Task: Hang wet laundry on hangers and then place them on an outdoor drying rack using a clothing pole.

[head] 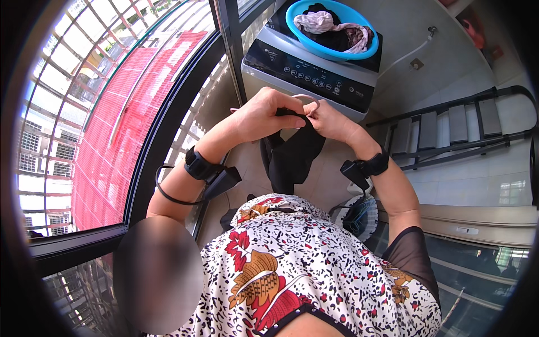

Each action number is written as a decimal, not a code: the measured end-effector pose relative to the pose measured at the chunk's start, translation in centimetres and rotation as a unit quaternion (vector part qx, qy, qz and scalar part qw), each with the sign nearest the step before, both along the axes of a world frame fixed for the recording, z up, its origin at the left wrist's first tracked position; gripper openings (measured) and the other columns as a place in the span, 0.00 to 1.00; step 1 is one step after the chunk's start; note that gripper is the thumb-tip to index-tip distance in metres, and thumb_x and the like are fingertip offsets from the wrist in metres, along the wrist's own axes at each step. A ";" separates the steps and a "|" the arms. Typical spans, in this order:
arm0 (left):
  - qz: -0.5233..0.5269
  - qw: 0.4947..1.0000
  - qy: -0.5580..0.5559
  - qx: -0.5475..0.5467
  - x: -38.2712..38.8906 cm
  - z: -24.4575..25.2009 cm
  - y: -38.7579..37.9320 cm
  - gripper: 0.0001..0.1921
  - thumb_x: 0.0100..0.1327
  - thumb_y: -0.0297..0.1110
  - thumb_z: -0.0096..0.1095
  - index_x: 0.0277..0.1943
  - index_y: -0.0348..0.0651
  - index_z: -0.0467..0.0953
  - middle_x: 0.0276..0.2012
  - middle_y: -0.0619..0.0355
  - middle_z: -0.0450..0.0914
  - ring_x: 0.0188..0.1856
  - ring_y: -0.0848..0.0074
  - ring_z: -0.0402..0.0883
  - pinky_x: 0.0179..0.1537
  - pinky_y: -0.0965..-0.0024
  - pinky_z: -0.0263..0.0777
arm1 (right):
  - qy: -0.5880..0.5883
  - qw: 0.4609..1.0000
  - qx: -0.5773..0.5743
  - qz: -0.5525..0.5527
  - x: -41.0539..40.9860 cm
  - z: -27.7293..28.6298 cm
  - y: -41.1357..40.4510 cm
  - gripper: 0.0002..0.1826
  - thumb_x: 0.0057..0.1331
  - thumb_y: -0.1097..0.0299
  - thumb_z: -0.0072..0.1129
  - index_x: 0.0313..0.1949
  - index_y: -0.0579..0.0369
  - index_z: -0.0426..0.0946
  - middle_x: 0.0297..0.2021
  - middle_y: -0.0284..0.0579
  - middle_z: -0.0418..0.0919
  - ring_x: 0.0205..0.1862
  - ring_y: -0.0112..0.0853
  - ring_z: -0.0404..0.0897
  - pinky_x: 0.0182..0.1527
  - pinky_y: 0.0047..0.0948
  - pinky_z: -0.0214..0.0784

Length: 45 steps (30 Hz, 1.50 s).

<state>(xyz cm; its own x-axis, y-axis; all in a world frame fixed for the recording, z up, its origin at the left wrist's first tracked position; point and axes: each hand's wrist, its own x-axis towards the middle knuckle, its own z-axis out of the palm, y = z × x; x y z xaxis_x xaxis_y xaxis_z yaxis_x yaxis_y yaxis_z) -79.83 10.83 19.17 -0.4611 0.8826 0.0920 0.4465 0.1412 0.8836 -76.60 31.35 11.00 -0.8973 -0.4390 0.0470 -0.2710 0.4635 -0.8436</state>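
Note:
My left hand (269, 113) pinches the upper edge of a black garment (294, 158) between thumb and fingers. Close against it, my right hand (329, 121) grips the same cloth from the other side. The garment hangs down in folds in front of my body; its exact kind cannot be made out. A thin pink hanger (310, 97) curves up between the hands like a hook, and a bit of pink shows left of my left wrist. The rest of the hanger is hidden by hands and cloth.
Beyond my hands stands a top-loading washing machine (309, 80) bearing a blue basin (290, 21) of damp-looking laundry (316, 23). A folded stepladder (454, 126) leans at right. At left is a framed window (177, 90) with bars outside. A round basket (370, 215) sits low at right.

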 end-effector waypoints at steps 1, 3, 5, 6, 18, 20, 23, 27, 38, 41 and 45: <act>0.011 0.999 0.033 0.008 0.0 0.1 -0.1 0.06 0.58 0.26 0.64 0.33 0.32 0.76 0.24 0.61 0.72 0.29 0.82 0.70 0.33 0.76 0.64 | 0.000 1.000 0.000 0.000 0.0 0.4 0.3 0.08 0.62 0.74 0.50 0.27 0.64 0.74 0.18 0.46 0.71 0.23 0.23 0.64 0.30 0.27 0.63; 0.022 0.998 0.047 0.024 0.0 0.0 -0.2 0.06 0.57 0.26 0.64 0.32 0.32 0.76 0.25 0.60 0.71 0.29 0.81 0.70 0.33 0.76 0.64 | -0.100 0.992 0.074 0.006 0.1 1.2 0.6 0.06 0.59 0.74 0.51 0.27 0.63 0.75 0.20 0.53 0.73 0.23 0.32 0.72 0.32 0.30 0.66; 0.033 0.997 0.060 0.039 -0.1 -0.1 -0.3 0.06 0.56 0.25 0.65 0.32 0.32 0.76 0.26 0.60 0.71 0.29 0.81 0.70 0.33 0.75 0.64 | -0.073 0.987 0.138 0.025 0.4 2.1 0.2 0.06 0.58 0.73 0.52 0.27 0.62 0.76 0.22 0.54 0.74 0.26 0.38 0.75 0.34 0.33 0.67; 0.041 0.997 0.051 0.044 -0.2 -0.3 -0.3 0.06 0.56 0.25 0.65 0.32 0.32 0.76 0.26 0.60 0.71 0.30 0.81 0.70 0.33 0.75 0.64 | -0.046 0.977 0.202 0.043 0.6 2.5 0.1 0.06 0.58 0.72 0.53 0.27 0.62 0.77 0.23 0.56 0.76 0.28 0.44 0.77 0.35 0.36 0.68; -0.011 0.997 -0.064 0.051 -0.9 -1.1 -0.3 0.07 0.58 0.28 0.64 0.32 0.32 0.76 0.27 0.63 0.69 0.32 0.85 0.70 0.34 0.78 0.63 | 0.109 0.933 0.339 0.051 0.8 5.1 -2.2 0.04 0.46 0.75 0.56 0.23 0.60 0.78 0.25 0.54 0.78 0.33 0.47 0.78 0.37 0.40 0.71; -0.016 0.994 -0.097 0.054 -1.4 -1.6 -0.6 0.08 0.58 0.28 0.64 0.32 0.32 0.76 0.27 0.63 0.69 0.32 0.85 0.70 0.34 0.78 0.62 | 0.123 0.935 0.326 0.059 0.5 5.1 -2.4 0.04 0.45 0.74 0.57 0.22 0.60 0.78 0.25 0.55 0.77 0.33 0.48 0.78 0.37 0.40 0.71; -0.045 0.984 -0.160 0.061 -2.0 -1.8 -1.3 0.09 0.59 0.30 0.64 0.30 0.33 0.75 0.25 0.65 0.70 0.31 0.88 0.68 0.33 0.80 0.62 | 0.128 0.945 0.294 0.067 0.3 5.3 -2.9 0.04 0.43 0.74 0.57 0.21 0.61 0.77 0.23 0.56 0.76 0.32 0.49 0.78 0.37 0.39 0.71; -0.057 0.972 -0.224 0.046 -2.3 -1.3 -1.9 0.10 0.62 0.32 0.62 0.29 0.34 0.75 0.23 0.68 0.71 0.28 0.91 0.66 0.30 0.82 0.61 | 0.120 0.960 0.241 0.073 0.0 5.8 -3.2 0.06 0.41 0.75 0.57 0.21 0.64 0.77 0.22 0.59 0.75 0.29 0.50 0.77 0.33 0.38 0.70; -0.028 0.992 -0.088 -0.088 -2.5 -2.6 -2.7 0.26 0.63 0.56 0.54 0.34 0.34 0.76 0.19 0.64 0.71 0.24 0.85 0.69 0.28 0.78 0.66 | 0.020 0.995 0.086 0.046 0.8 6.6 -1.7 0.08 0.46 0.77 0.60 0.27 0.68 0.76 0.14 0.48 0.70 0.19 0.20 0.64 0.25 0.26 0.62; -0.055 0.975 -0.100 -0.190 -3.2 -3.9 -4.0 0.31 0.62 0.61 0.50 0.26 0.34 0.76 0.16 0.63 0.69 0.23 0.82 0.70 0.27 0.77 0.64 | 0.038 0.999 0.024 0.009 0.7 6.2 -0.1 0.06 0.46 0.79 0.59 0.26 0.67 0.77 0.16 0.43 0.72 0.21 0.18 0.66 0.25 0.24 0.63; -0.021 0.980 -0.197 -0.032 -2.3 -5.5 -5.5 0.18 0.64 0.46 0.57 0.29 0.37 0.75 0.20 0.69 0.70 0.26 0.87 0.68 0.27 0.79 0.62 | -0.030 0.993 -0.090 -0.064 0.3 5.9 2.3 0.07 0.48 0.84 0.52 0.28 0.68 0.77 0.18 0.41 0.76 0.24 0.16 0.71 0.27 0.22 0.65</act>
<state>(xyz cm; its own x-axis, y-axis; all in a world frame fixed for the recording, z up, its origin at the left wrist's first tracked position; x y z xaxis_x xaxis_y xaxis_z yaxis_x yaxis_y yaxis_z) -82.14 5.28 13.64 -0.4125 0.8997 -0.1427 0.0787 0.1913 0.9784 -76.31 33.64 16.91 -0.9490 -0.3095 0.0599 -0.1667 0.3312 -0.9287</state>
